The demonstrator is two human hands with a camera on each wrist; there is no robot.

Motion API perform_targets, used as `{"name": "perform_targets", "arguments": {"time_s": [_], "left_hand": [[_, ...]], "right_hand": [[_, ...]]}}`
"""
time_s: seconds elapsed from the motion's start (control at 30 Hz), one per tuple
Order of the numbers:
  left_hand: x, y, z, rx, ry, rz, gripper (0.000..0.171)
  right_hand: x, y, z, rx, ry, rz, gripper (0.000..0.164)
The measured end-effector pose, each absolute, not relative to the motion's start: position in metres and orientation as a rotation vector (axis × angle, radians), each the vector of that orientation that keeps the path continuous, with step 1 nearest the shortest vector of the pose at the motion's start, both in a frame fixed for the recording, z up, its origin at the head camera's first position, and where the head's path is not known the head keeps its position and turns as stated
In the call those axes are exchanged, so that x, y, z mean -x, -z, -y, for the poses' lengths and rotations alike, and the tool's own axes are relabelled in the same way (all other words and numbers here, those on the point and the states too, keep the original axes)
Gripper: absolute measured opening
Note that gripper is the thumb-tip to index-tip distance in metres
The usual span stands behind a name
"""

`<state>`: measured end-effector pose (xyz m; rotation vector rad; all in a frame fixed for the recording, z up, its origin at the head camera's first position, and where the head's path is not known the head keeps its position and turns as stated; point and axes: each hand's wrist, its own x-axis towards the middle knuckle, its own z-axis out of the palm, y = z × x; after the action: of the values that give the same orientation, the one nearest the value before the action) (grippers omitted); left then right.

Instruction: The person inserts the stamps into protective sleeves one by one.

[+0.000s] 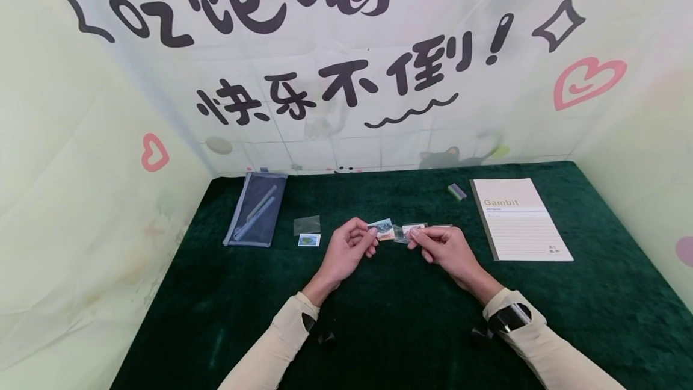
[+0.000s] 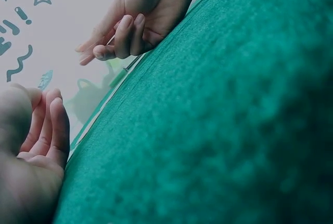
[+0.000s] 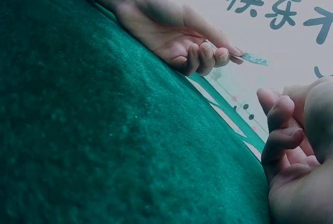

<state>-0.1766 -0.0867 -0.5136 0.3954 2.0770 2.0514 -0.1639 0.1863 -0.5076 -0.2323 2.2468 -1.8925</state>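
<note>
My left hand [image 1: 349, 248] pinches a small postage stamp [image 1: 384, 229] between thumb and forefinger, its printed face up in the head view. A little to the right, my right hand [image 1: 444, 251] pinches a small clear plastic sleeve [image 1: 400, 235] whose near end points toward the stamp. Both hands are raised a little over the cloth, fingertips close together. The stamp [image 3: 254, 59] sticks out past the left fingertips in the right wrist view. Behind the right fingers lie more sleeved stamps, partly hidden by that hand.
To the left lie another stamp [image 1: 308, 240] and a clear sleeve [image 1: 307, 225]. Farther left is a blue zip pouch [image 1: 260, 209] with pens inside. A notebook [image 1: 520, 221] and a small eraser-like block [image 1: 457, 192] lie at the right on the green cloth [image 1: 379, 318].
</note>
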Motion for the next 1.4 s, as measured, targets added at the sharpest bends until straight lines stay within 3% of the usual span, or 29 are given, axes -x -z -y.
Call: {"name": "perform_targets", "arguments": {"time_s": [1.4], "left_hand": [[0.1766,0.5179,0.0864,-0.438,-1.964,-2.105,0.019]], "right_hand": [[0.1614,0.5076,-0.1832,0.208,1.878,-2.239,0.035]]}}
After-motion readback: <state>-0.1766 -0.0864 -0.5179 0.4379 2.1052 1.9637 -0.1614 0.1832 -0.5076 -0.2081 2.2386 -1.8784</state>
